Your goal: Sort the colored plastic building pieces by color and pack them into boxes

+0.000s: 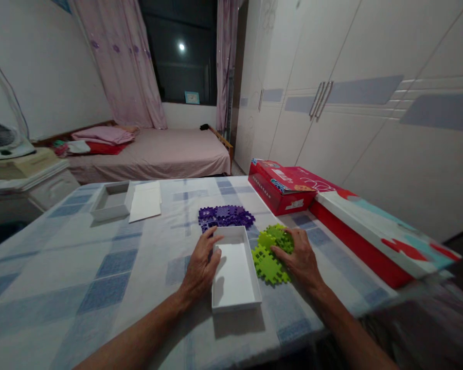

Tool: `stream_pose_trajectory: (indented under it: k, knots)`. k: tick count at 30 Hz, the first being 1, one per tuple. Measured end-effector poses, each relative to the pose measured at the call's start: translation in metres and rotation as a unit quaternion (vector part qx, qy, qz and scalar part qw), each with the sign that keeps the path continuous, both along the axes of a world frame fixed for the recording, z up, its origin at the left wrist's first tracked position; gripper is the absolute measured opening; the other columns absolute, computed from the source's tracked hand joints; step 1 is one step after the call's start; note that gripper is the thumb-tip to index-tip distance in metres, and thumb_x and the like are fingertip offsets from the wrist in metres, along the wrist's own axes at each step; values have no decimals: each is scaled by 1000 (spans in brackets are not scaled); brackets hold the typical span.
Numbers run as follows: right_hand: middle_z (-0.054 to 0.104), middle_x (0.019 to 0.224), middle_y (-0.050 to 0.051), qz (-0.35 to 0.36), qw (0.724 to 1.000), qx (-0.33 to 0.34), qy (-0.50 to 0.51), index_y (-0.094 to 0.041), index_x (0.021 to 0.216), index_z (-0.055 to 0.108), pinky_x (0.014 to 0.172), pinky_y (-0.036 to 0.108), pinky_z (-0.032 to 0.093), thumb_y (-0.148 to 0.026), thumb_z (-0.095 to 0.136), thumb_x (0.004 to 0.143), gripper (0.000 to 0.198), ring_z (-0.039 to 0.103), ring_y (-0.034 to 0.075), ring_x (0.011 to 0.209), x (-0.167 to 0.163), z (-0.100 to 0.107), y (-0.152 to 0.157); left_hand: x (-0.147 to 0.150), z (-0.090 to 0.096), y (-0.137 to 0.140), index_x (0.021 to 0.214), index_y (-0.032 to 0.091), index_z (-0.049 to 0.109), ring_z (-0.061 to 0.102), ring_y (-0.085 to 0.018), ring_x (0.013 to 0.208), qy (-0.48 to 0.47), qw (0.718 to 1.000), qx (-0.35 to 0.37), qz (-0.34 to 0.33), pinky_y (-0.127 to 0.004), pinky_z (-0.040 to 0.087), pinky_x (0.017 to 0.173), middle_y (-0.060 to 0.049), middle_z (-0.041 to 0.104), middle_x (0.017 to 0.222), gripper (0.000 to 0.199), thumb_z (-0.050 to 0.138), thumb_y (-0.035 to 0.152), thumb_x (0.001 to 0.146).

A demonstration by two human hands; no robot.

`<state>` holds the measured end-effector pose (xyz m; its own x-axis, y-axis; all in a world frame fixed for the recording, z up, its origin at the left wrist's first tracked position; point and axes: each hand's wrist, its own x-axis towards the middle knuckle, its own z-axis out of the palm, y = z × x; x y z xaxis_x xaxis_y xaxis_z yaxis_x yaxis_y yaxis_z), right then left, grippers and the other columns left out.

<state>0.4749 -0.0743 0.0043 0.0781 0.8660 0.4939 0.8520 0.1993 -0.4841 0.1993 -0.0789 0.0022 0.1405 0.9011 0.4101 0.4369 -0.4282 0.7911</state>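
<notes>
In front of me on the table lies a shallow white box [235,275], its inside facing up with nothing in it. My left hand [203,262] grips its left wall, thumb inside and fingers along the rim. To the box's right is a pile of green interlocking plastic pieces [270,264] with toothed edges. My right hand [299,254] has its thumb and fingers closed around the pieces at the pile's right side. Just behind the box sits a heap of purple interlocking pieces [226,217], partly hidden by the box's far edge.
A grey-white open box [113,200] and a flat white card [145,201] lie at the far left of the checked tablecloth [111,272]. Along the right edge stand a red carton [280,187] and a long red and white box [374,228]. A bed [177,149] is beyond the table.
</notes>
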Motion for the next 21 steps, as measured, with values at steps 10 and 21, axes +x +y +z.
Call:
stream_pose_trajectory:
  k: [10,21]
  knots:
    - [53,100,7,-60,992,45,96,-19,103,55,86,43,45,-52,65,71,47,54,25,96,9,23,5,0,-1,0,112,20,60,41,-25,132,-3,1000,14,2,-50,31,111,-11,45,139,31,40,32,92]
    - [52,104,7,154,988,-24,20,-20,106,53,89,39,48,-26,70,72,38,55,22,99,-96,74,-13,-3,6,-3,124,23,51,42,-22,129,-70,991,114,3,-46,33,110,-9,50,135,33,36,31,96]
